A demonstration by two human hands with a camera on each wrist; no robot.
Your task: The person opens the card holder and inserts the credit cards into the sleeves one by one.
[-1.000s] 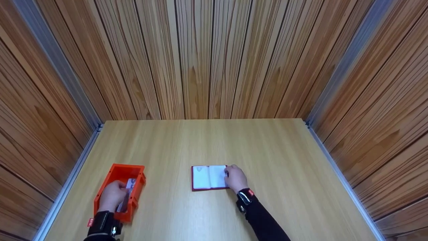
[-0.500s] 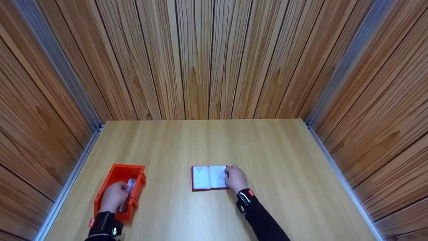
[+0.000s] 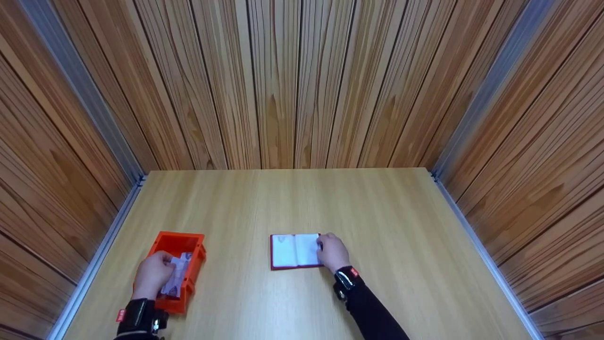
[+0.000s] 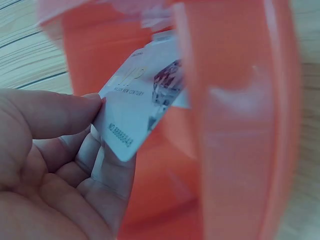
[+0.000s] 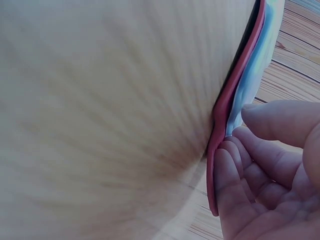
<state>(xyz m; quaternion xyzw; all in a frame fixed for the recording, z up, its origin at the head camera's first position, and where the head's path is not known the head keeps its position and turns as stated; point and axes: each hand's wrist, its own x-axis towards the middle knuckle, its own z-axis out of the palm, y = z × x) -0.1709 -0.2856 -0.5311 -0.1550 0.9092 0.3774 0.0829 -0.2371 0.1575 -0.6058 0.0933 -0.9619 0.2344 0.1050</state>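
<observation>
A white card with "VIP" lettering, a number and a gem picture is pinched between thumb and fingers of my left hand. That hand is over the left side of an orange bin, and the card is still inside the bin's walls. Part of another pale card shows behind it. Mid-table lies an opened red card holder with clear, whitish sleeves. My right hand pinches its right edge; in the right wrist view the fingers touch the red cover and the thumb lies by the sleeves.
The wooden table is bounded by a plank back wall and plank side walls. Metal rails run along its sides. The bin's raised rim surrounds my left hand.
My left hand has shifted slightly left and up inside the bin, and more of the printed card shows beside it. The right hand and the card holder have stayed put.
</observation>
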